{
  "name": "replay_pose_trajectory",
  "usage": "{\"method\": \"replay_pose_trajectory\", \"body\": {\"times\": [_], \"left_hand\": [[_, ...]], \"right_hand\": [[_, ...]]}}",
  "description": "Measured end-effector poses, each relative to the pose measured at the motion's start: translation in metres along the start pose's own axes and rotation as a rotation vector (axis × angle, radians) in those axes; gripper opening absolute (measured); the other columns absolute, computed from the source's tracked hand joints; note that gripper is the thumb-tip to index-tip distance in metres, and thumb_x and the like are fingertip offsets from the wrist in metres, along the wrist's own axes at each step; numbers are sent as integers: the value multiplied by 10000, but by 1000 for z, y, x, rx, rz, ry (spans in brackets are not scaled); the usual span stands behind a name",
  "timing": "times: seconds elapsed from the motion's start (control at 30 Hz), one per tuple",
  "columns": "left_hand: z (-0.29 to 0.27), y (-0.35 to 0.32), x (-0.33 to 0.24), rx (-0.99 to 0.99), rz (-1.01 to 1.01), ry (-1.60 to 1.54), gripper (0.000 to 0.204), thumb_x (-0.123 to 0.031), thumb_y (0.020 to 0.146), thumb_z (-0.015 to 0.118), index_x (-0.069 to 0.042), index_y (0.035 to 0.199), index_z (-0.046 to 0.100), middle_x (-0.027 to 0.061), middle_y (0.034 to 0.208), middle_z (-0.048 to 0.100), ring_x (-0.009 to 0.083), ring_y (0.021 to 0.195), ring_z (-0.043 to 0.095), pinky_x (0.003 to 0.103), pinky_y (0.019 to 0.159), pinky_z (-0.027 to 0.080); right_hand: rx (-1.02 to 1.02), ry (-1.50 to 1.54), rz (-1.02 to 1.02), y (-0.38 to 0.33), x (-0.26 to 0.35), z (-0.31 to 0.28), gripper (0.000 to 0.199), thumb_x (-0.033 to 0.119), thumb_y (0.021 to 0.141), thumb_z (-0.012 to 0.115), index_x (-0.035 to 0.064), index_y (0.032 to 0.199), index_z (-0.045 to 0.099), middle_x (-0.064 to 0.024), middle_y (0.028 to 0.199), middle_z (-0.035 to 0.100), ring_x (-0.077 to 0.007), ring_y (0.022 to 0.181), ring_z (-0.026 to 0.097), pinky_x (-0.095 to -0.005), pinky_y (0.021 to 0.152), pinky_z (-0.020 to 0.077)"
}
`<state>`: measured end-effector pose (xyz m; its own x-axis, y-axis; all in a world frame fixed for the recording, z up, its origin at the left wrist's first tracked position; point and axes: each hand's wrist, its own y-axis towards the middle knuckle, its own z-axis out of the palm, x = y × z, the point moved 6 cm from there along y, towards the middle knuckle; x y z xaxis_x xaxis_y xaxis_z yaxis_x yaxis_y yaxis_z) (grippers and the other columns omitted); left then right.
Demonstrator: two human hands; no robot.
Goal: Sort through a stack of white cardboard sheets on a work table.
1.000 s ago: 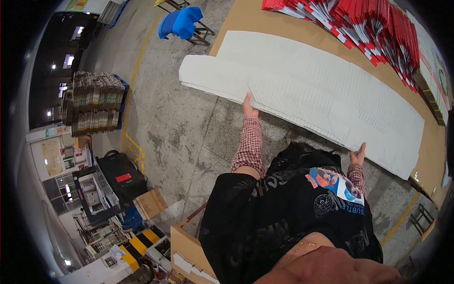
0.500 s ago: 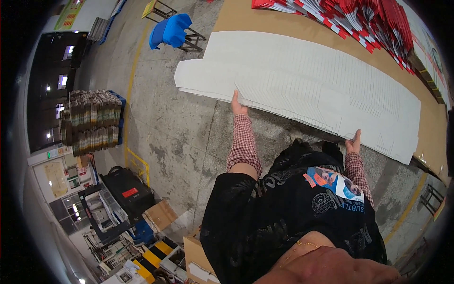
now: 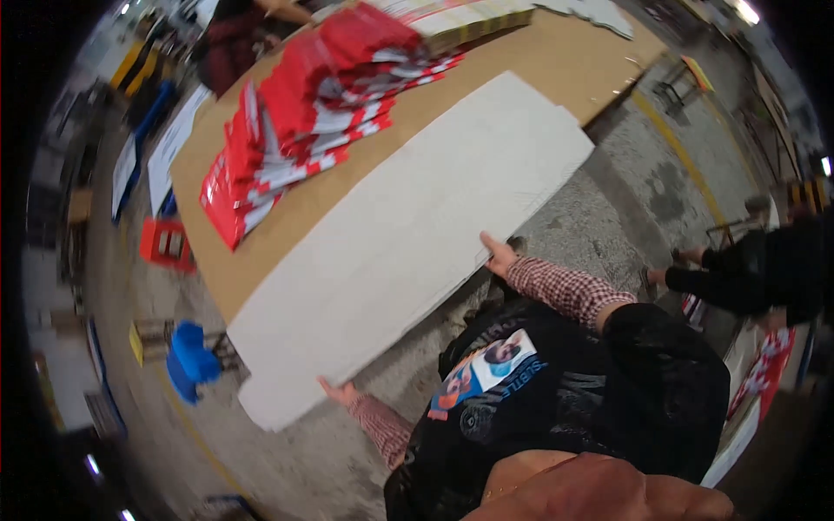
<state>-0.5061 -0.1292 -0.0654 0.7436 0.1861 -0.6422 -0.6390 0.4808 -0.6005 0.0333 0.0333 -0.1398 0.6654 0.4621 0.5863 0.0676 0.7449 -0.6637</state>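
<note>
Warehouse: concrete floor [image 3: 625, 217], stacked cartons [image 3: 304, 122]

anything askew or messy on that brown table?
Yes. The stack of red and white sheets has slumped into an uneven fan. The white board, held at its near edge by both hands, overhangs the brown table.

Bright, even overhead light; strong fisheye bending and dark rim; slight motion blur, perhaps, toward the edges.

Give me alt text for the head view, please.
Both hands, left hand and right hand, grip the near edge of a long white sheet stack on a brown table; red-and-white flat cartons lie heaped beyond it.
</note>
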Motion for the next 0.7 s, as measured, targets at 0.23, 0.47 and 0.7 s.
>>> {"method": "replay_pose_trajectory", "body": {"times": [0.23,0.47,0.7], "left_hand": [[4,7,2,-39,16,60,636,-358,729,655,-40,1226,417,116,1238,448,301,1112,424,460,922,342],[30,-16,8,-57,95,146,655,-375,721,658,-30,1222,414,117,1232,449,297,1125,405,463,940,306],[14,-7,5,-21,64,103,658,-381,725,653,-39,1232,409,117,1244,438,295,1143,385,466,948,295]], "right_hand": [[-58,229,122,-43,9,22,488,245,717,713,112,1124,480,-21,1117,519,-189,1030,459,-389,822,336],[-19,252,84,-54,34,27,416,204,750,679,130,1117,500,-12,1079,556,-191,978,530,-375,736,440],[-81,204,121,-66,31,32,479,197,748,678,44,1143,454,-87,1116,526,-235,1020,514,-395,809,476]]}}
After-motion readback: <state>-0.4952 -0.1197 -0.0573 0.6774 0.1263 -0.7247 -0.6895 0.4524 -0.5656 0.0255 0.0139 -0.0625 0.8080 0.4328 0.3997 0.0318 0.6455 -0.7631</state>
